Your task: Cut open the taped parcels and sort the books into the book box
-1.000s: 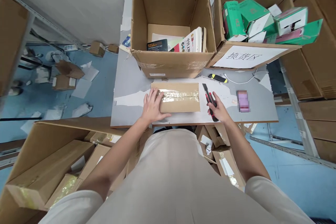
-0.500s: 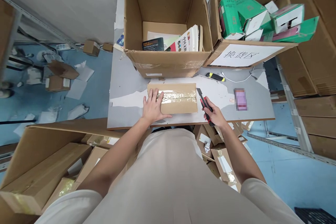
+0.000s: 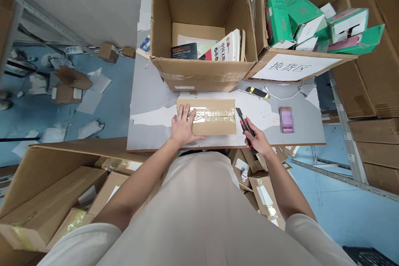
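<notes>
A flat cardboard box (image 3: 215,126) lies on the table with clear tape running lengthwise along its top. My left hand (image 3: 183,126) rests flat on the box's left end, fingers spread, thumb along the near edge. In my right hand (image 3: 257,137) is a red and black utility knife (image 3: 245,124), its tip pointing away from me just off the box's right end. The knife and the box look apart, with a narrow gap between them. Whether the blade is out is hard to make out.
Behind the box stands a large open carton (image 3: 202,70) holding books (image 3: 226,48). To its right, another carton (image 3: 299,62) is full of green boxes (image 3: 279,20). A yellow and black cutter (image 3: 257,92), a white cable (image 3: 286,98) and a blurred purple item (image 3: 286,119) lie on the table (image 3: 149,133).
The view has shifted slightly. My left hand stays on the box, and the knife remains in my right hand beside the box's right end, hardly moved.
</notes>
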The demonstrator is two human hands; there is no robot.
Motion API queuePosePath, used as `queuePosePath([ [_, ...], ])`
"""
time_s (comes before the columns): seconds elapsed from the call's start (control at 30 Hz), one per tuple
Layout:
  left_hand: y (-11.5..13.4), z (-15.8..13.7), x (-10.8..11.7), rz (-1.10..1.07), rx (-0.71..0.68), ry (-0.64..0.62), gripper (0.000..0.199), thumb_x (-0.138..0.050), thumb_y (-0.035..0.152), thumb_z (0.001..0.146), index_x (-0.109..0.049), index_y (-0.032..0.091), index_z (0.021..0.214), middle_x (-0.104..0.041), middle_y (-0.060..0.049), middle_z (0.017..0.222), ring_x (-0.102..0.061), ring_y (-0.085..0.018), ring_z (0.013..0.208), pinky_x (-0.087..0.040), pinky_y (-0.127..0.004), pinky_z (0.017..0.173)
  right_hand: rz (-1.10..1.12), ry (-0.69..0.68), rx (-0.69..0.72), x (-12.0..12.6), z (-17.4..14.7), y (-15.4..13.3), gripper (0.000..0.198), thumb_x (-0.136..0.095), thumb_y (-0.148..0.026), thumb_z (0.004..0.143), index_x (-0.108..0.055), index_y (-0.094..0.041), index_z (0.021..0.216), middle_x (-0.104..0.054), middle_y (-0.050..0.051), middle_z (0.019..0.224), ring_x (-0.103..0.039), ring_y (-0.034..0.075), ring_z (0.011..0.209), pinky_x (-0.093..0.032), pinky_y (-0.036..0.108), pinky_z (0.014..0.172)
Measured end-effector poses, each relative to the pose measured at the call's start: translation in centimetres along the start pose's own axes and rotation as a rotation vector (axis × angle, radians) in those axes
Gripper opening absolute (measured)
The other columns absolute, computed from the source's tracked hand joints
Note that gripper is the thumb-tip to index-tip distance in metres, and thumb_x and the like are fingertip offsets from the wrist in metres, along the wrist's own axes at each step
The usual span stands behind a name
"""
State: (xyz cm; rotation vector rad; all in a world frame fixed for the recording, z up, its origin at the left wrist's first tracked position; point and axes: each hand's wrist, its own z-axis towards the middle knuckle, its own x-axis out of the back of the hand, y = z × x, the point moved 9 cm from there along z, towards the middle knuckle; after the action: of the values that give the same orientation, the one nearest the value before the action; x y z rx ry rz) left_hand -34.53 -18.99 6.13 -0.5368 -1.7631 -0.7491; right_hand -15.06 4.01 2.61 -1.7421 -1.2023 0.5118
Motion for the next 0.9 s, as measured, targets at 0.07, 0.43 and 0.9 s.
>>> queuePosePath([
  [0.07, 0.1, 0.0, 0.0, 0.000, -0.007, 0.003, 0.119, -0.063, 0.078, 0.057, -0.023, 0.015, 0.150, -0.012, -0.017, 0.158, -0.002, -0.042, 0.145, -0.021, -0.053, 0.109, -0.019, -0.015, -0.003, 0.2, -0.1, -0.2, 0.074, -0.066, -0.032, 0.076, -0.038, -0.034, 0.144, -0.064, -0.004, 0.074, -0.053, 0.008, 0.043, -0.047, 0.022, 0.036],
  [0.43, 0.1, 0.2, -0.1, -0.004, 0.051, -0.027, 0.120, -0.061, 0.080, 0.056, -0.023, 0.017, 0.150, -0.011, -0.018, 0.158, -0.001, -0.043, 0.144, -0.031, -0.056, 0.104, -0.426, -0.128, 0.144, 0.7, 0.1, -4.7, 0.068, -0.062, -0.019, 0.076, -0.045, -0.022, 0.142, -0.059, -0.006, 0.052, -0.049, 0.011, 0.034, -0.048, 0.027, 0.042],
  [0.9, 0.0, 0.0, -0.1, 0.083, 0.061, -0.077, 0.118, -0.057, 0.082, 0.059, -0.017, 0.019, 0.151, -0.006, -0.016, 0.159, -0.002, -0.039, 0.145, -0.033, -0.056, 0.103, -0.696, -0.318, -0.065, 1.4, -3.9, -1.3, 0.059, -0.041, -0.027, 0.093, -0.027, -0.027, 0.150, -0.057, -0.003, 0.064, -0.056, 0.011, 0.043, -0.045, 0.023, 0.045],
])
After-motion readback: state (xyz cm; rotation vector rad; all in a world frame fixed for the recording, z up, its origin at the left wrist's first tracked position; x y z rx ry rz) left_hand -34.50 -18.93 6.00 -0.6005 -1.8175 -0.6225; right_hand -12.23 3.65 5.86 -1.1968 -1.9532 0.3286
